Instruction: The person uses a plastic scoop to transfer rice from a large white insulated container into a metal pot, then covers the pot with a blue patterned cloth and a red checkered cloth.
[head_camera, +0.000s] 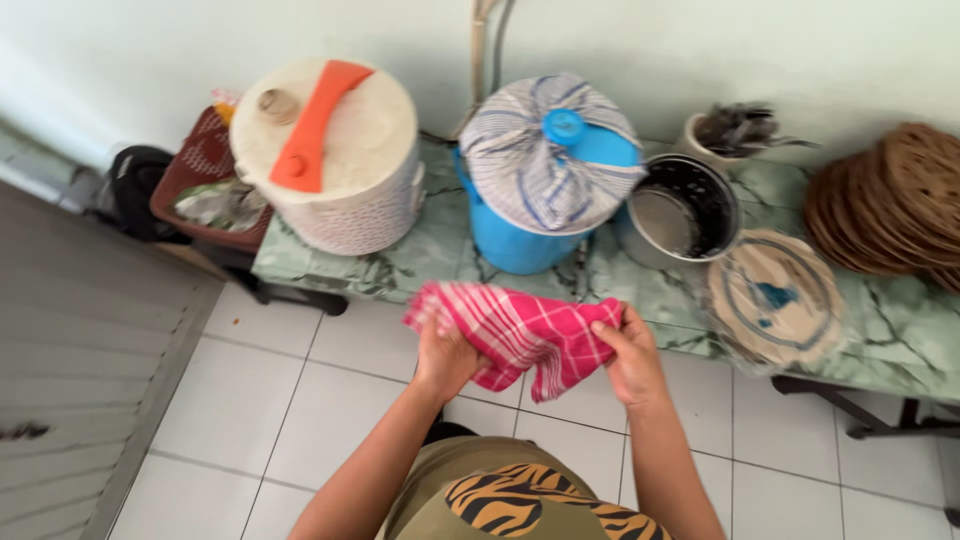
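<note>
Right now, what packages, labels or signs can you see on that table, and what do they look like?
Round flat pack: table's right part, beside the metal pot; clear wrap, beige disc, blue ring and blue middle mark.
No other labels, signs or screens show.
Both hands hold a pink checked cloth in front of the table.

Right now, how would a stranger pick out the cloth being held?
Find the green marbled table along the wall. Just in front of its edge, over the white floor tiles, the left hand and right hand hold the pink checked cloth; the other cloth nearby is blue-striped.

two lidded containers (340, 160), one pot (685, 210), one pink cloth (525, 335), two hands (445, 355)
</note>
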